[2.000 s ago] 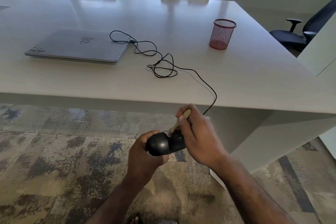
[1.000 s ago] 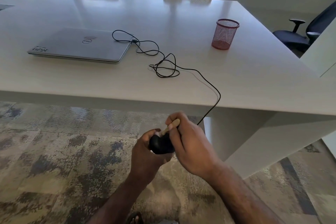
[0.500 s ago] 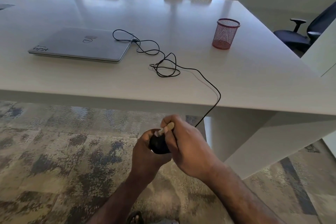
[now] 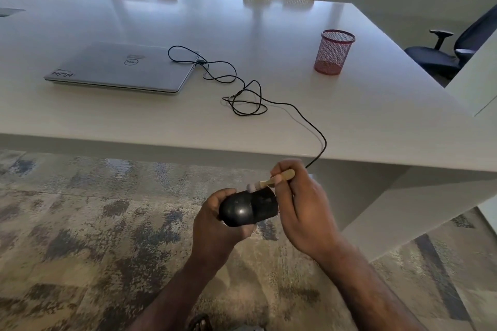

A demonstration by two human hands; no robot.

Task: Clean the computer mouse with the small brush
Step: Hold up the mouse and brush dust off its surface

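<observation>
Below the table edge, the left hand cups one glossy black mouse, fingers curled under it. Its cord loops up onto the table. The right hand pinches one small wooden brush, pale bristles touching the mouse's top. On the table: one closed laptop, one red mesh cup.

- Left hand cradles black computer mouse below the table edge.
- Right hand pinches small brush; bristles touch the mouse's upper edge.
- Cable loops across the tabletop toward closed laptop.
- Red mesh cup stands well apart.
</observation>
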